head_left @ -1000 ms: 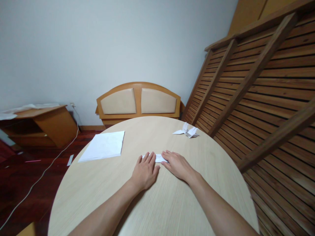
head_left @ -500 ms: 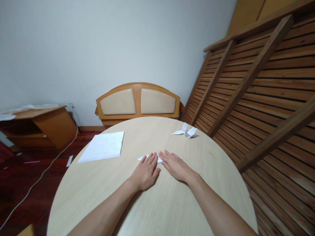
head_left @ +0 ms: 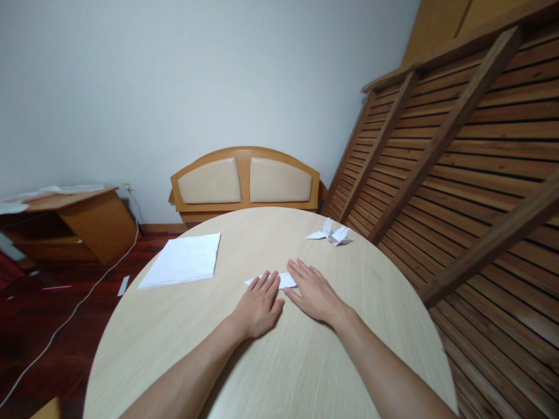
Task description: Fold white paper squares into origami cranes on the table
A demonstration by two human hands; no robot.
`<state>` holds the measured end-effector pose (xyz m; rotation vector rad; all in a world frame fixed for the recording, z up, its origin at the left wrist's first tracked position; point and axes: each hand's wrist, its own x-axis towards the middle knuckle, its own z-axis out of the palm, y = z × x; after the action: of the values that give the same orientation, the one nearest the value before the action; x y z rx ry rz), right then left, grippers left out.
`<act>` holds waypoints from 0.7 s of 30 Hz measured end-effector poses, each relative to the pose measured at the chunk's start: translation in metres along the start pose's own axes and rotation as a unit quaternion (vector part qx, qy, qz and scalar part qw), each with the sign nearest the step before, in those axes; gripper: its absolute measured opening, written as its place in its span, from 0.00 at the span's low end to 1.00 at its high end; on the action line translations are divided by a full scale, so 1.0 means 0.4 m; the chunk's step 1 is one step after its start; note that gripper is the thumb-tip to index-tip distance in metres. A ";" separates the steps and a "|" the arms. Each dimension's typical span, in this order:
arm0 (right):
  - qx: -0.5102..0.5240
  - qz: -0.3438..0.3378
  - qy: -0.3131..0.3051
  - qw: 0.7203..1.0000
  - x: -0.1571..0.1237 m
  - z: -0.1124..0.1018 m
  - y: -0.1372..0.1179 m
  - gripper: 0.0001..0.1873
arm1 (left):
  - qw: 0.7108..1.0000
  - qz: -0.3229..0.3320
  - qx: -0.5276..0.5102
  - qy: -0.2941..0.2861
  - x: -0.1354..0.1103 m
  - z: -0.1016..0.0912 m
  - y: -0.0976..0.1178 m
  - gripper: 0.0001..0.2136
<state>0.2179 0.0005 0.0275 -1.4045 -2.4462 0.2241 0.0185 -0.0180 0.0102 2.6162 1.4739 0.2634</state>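
Note:
A narrow folded piece of white paper [head_left: 286, 280] lies flat on the round wooden table [head_left: 271, 361], partly covered by my hands. My left hand [head_left: 259, 304] rests palm down with its fingertips on the left part of the paper, fingers stretched out. At the right end of the paper is my right hand [head_left: 313, 293], also flat, its thumb and fingers spread apart. Its fingers hide that end of the paper. Beyond my right hand stands a white origami crane [head_left: 331, 233].
A stack of white paper sheets [head_left: 183, 260] lies at the table's left side. Behind the table is a wooden headboard [head_left: 244, 174] with padded panels. A slatted wooden frame [head_left: 437, 174] leans along the right. On the left, a cable [head_left: 82, 299] crosses the dark floor near a desk [head_left: 96, 227].
My right hand has slid a little to the right along the folded paper, and its thumb has spread from the fingers. More of the paper's middle shows. My left hand has stayed in place.

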 end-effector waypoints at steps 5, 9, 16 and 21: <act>0.053 -0.042 -0.101 0.993 0.005 0.029 -0.013 0.34 | 1.000 -0.002 0.014 0.002 0.001 0.000 0.003 0.27; 0.051 -0.036 -0.119 0.991 0.004 0.026 -0.012 0.35 | 0.998 -0.030 0.052 -0.002 -0.002 -0.008 0.000 0.27; 0.060 -0.033 -0.112 0.991 0.001 0.013 -0.018 0.31 | 0.987 -0.111 0.119 0.014 -0.024 -0.024 -0.020 0.27; 0.059 -0.034 -0.107 0.992 0.003 0.019 -0.015 0.31 | 0.986 -0.097 0.112 0.081 -0.022 -0.025 -0.019 0.29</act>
<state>0.2099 -0.0014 0.0221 -1.3057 -2.5975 0.5207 0.0057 -0.0212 0.0177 2.6444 1.9031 0.3116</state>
